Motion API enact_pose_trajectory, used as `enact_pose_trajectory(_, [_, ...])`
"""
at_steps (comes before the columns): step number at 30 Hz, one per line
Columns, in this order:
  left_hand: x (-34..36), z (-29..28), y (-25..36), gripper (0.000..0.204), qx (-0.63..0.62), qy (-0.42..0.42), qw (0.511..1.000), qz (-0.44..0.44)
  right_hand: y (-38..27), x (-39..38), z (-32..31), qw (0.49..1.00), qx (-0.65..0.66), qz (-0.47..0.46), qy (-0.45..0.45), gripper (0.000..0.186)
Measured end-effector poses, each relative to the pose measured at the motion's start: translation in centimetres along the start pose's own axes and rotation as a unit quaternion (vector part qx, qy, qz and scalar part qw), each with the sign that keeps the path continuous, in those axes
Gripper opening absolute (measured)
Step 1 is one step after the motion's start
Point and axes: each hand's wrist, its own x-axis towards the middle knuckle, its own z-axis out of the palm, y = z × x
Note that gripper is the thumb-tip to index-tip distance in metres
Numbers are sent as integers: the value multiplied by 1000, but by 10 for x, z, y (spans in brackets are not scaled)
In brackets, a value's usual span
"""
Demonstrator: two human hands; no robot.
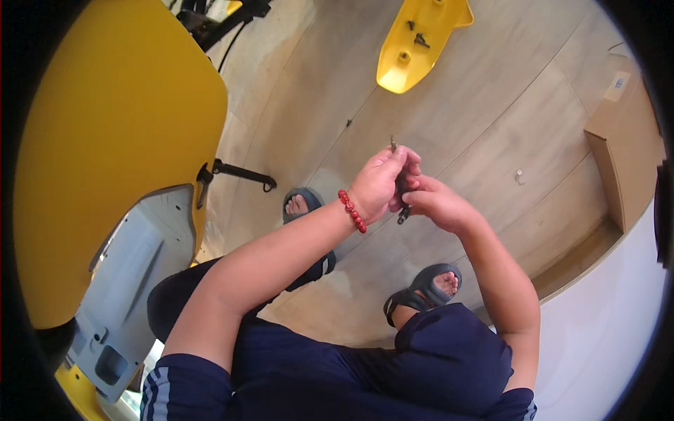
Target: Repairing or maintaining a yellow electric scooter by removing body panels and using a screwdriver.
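In front of me, above the floor, my left hand (381,181) and my right hand (437,202) meet, fingers closed around a small dark piece (403,216). Its lower end shows below the fingers. A thin metal tip (393,143) pokes out above my left thumb; whether it belongs to the same piece is hidden by the fingers, and its exact kind cannot be made out. Farther off lies a yellow plastic cover (397,76) with several dark screws (420,41) in its hollow. A tiny dark bit (349,123) rests on the floor between cover and hands.
A large yellow body panel (126,140) fills the left side, with a grey panel (133,259) beneath and a black stand-like leg (242,174) jutting out. At right are a cardboard box (625,133) and a white curved surface (604,316). My sandalled feet (435,284) are below.
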Motion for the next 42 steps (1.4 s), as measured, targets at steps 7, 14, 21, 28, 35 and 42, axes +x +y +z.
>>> enact_pose_trajectory(7, [0,-1,-18,20,318,-29,945,74,31,9,-18,987,-143,-57,42,24])
enact_pose_trajectory(14, [8,-24,7,29,509,19,815,274,21,4,-38,962,-234,-56,130,19])
enact_pose_trajectory(21, [41,-100,31,30,635,333,636,285,19,16,-43,952,-235,-85,176,16])
enact_pose_trajectory(28, [52,-99,36,25,695,253,627,245,16,16,-49,942,-261,-87,190,16])
enact_pose_trajectory(35, [60,-99,41,15,720,240,617,208,3,12,-42,933,-290,-79,198,15])
enact_pose_trajectory(42, [57,-86,29,14,571,210,761,224,4,13,-49,936,-275,-95,199,16])
